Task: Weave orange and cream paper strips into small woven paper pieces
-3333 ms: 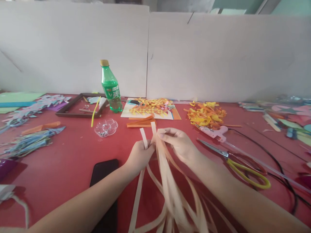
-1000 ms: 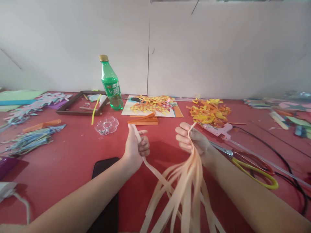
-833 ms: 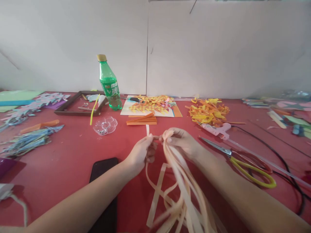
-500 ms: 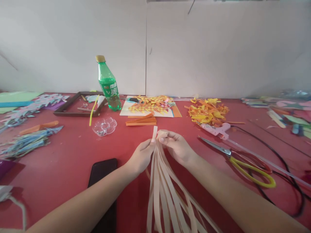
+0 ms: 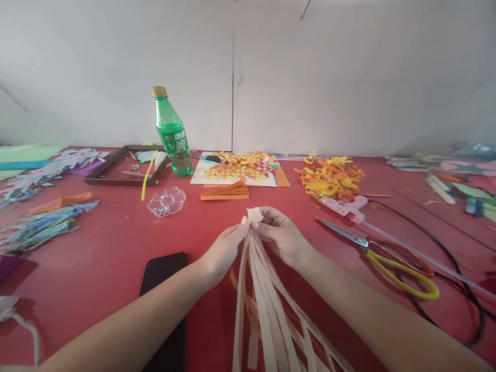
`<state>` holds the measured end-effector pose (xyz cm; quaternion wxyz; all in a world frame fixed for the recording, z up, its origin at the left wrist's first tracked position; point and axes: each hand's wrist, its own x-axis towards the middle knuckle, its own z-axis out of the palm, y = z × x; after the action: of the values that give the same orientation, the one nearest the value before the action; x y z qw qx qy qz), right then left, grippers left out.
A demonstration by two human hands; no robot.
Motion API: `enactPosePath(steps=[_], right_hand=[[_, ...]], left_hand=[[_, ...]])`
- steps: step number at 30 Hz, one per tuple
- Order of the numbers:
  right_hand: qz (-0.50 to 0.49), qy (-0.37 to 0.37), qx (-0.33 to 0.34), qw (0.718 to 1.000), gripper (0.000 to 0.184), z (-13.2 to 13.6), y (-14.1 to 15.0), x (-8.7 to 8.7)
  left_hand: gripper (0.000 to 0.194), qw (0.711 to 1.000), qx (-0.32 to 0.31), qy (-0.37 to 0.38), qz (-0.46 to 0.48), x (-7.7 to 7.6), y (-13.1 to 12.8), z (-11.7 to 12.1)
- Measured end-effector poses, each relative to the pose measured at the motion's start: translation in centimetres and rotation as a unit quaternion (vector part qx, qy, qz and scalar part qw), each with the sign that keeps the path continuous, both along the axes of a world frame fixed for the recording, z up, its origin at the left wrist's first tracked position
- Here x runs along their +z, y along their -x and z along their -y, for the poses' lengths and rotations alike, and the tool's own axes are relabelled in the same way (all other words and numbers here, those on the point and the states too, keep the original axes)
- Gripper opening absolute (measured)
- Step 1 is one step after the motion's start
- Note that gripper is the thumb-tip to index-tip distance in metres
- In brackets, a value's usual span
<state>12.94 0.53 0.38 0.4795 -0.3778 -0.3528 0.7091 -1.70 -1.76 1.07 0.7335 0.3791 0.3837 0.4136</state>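
Pale strips (image 5: 262, 294) are pinched together at their top ends by the left hand (image 5: 223, 252) and the right hand (image 5: 284, 238)

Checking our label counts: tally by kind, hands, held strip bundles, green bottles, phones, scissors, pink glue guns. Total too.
Hands: 2, left hand and right hand
held bundle of pale strips: 1
green bottle: 1
phone: 1
pair of scissors: 1
pink glue gun: 1
Total: 7

green bottle (image 5: 172, 121) | white label lettering (image 5: 180, 140) | too blurred to read
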Motion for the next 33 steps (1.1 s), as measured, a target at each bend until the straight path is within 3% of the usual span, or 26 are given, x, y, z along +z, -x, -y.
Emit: enactPosePath(steps=[3,7,12,18,27,33], right_hand=[[0.012,-0.024,-0.01,1.0,0.053,0.0,0.1,-0.1],[0.008,-0.047,-0.024,0.999,0.057,-0.1,0.0,-0.2],[-0.005,-0.047,-0.021,0.999,0.054,-0.4,0.0,-0.7],[-0.002,-0.075,-0.029,0.997,0.037,-0.6,-0.1,-1.3],[0.033,-0.157,-0.017,0.987,0.044,-0.6,-0.4,-1.4],[0.045,-0.167,-0.044,0.984,0.033,-0.7,-0.6,-1.6]], left_hand=[[0.047,0.999,0.039,0.021,0.021,-0.1,-0.1,-0.1],[0.034,0.993,0.112,0.016,0.042,-0.1,0.0,-0.4],[0.035,0.996,0.064,0.031,0.061,0.1,0.4,-0.5],[0.039,0.998,0.043,0.024,0.051,0.2,0.4,-0.6],[0.035,0.998,0.043,0.021,0.034,0.2,0.5,-0.5],[0.035,0.995,0.03,0.08,0.048,0.4,0.5,-0.7]])
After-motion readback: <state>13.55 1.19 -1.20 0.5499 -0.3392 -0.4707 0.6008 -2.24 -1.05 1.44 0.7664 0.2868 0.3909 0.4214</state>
